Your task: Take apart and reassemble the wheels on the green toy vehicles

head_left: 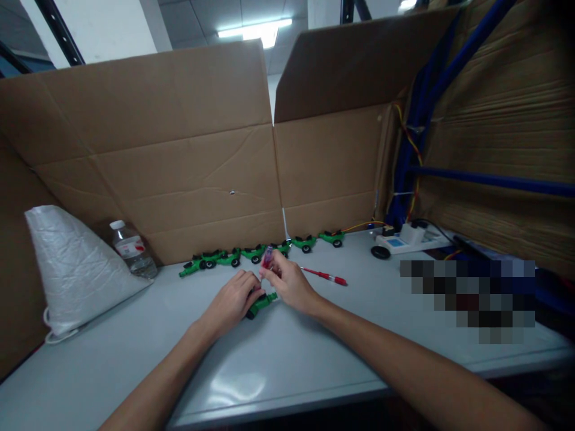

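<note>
My left hand (232,301) rests on the grey table (314,359) with its fingers closed on a green toy car (263,304) with black wheels. My right hand (290,282) is just right of it, fingers pinched round the handle of a red screwdriver (268,257) held upright over the car. Both hands touch each other at the car.
A row of several green toy cars (256,252) lines the cardboard wall (202,179) at the back. A red pen (326,276) lies right of my hands. A water bottle (132,249) and white bag (76,269) stand left; a power strip (406,236) and cables sit at the right.
</note>
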A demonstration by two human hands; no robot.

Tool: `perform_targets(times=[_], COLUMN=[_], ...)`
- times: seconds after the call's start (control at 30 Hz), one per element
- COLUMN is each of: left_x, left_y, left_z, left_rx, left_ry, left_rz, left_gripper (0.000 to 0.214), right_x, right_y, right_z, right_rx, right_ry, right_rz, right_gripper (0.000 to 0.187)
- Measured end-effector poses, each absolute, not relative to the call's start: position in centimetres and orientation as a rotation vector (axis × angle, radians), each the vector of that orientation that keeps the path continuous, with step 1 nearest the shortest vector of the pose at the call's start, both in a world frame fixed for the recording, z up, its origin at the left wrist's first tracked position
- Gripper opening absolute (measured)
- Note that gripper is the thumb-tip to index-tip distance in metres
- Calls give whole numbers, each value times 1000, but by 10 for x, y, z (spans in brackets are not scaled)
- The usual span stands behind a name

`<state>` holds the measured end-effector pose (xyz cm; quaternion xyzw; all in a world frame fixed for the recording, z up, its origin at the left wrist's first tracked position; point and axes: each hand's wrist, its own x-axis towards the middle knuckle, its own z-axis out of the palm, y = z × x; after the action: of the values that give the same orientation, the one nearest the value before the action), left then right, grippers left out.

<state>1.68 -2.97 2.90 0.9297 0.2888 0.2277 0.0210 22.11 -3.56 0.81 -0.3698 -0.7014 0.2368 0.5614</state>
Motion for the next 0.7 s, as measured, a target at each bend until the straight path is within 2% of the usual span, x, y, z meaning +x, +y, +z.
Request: perform_targets(times=[0.17,0.27,0.6,0.7], left_x=[14,12,14,14], left_y=[-29,-30,-29,-30], left_z=[34,35,29,32], left_rx=[2930,2985,3034,2997], left_ry=[933,982,1033,1018], left_rz=[681,664,588,618], left_gripper=[19,22,26,26], right_x=[221,222,223,222], right_y=[-22,-16,-29,-37], right_z=[-2,-4,6,9], right_rx=[-826,-827,-904,-959], right_ry=[-1433,-1337,-1586,-1694], right_rz=[775,751,701,684], right_gripper=[22,24,10,10])
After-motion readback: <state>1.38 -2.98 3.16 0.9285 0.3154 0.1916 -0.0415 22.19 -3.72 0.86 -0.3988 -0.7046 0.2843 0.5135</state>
